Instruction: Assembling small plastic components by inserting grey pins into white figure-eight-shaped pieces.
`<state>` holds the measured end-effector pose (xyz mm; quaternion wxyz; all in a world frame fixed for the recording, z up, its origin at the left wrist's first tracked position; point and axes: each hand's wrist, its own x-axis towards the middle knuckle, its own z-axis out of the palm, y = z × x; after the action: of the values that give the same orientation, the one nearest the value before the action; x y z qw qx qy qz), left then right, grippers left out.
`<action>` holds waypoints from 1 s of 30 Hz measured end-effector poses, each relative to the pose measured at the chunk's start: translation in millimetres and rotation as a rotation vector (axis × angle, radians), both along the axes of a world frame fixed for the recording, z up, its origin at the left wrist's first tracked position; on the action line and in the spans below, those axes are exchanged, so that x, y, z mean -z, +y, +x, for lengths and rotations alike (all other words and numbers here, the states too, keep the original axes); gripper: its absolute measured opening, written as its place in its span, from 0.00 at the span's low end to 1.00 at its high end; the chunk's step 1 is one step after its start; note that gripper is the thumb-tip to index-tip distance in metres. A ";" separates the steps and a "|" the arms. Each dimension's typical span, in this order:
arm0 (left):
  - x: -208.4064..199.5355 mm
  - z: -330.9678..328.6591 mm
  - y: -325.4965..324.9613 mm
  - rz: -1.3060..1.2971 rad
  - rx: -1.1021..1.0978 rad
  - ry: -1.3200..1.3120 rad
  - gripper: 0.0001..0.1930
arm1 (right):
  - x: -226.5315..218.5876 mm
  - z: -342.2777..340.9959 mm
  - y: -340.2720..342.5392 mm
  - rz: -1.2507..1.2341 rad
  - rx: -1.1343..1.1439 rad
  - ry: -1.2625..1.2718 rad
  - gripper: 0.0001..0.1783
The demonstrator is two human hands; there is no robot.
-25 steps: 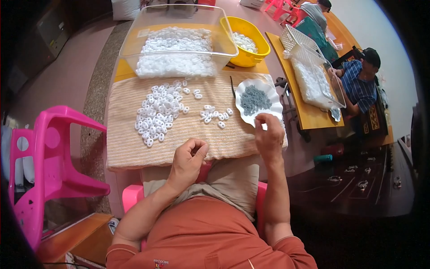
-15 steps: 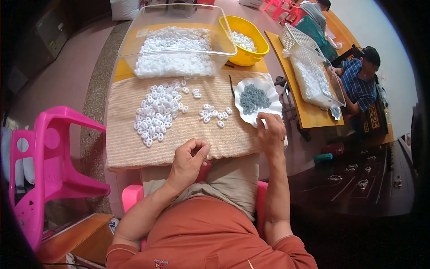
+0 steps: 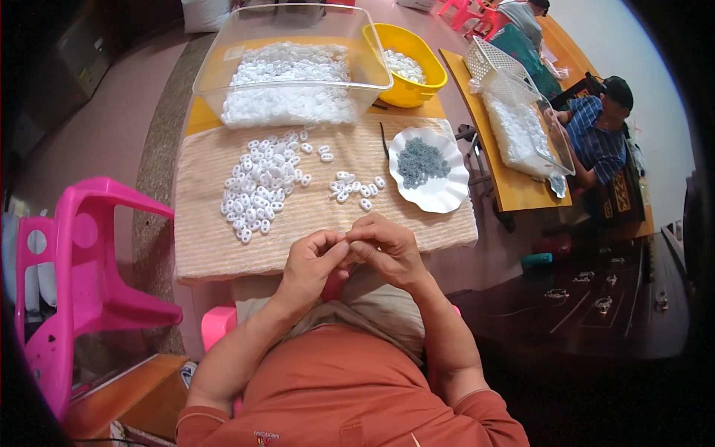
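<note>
My left hand [image 3: 310,267] and my right hand [image 3: 387,249] meet fingertip to fingertip over the near edge of a beige woven mat [image 3: 313,216]. They pinch something small between them, too small to make out. A pile of white plastic rings [image 3: 257,186] lies on the mat ahead of my left hand. A short row of the same rings [image 3: 354,190] sits closer to the middle. A white scalloped plate [image 3: 447,190] with small grey rings [image 3: 421,162] stands at the mat's right end.
A clear tub [image 3: 287,67] full of white pieces and a yellow bowl [image 3: 413,71] stand at the far end. A pink plastic chair [image 3: 78,276] is at my left. A person in a blue shirt [image 3: 599,138] sits at another table with a white basket [image 3: 503,63].
My right hand has come back from beside the plate to meet my left hand. My left hand has shifted a little to the right.
</note>
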<state>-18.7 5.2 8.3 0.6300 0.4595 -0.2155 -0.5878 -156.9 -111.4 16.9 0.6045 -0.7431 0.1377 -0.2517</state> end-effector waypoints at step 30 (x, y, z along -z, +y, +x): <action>8.2 7.1 -3.8 0.023 -0.096 0.216 0.08 | 12.9 0.5 -3.1 0.230 0.102 0.151 0.03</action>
<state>-11.6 1.4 0.1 0.6718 0.4106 -0.1171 -0.6054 -156.3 -114.4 4.0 0.6601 -0.6778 0.2483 -0.2079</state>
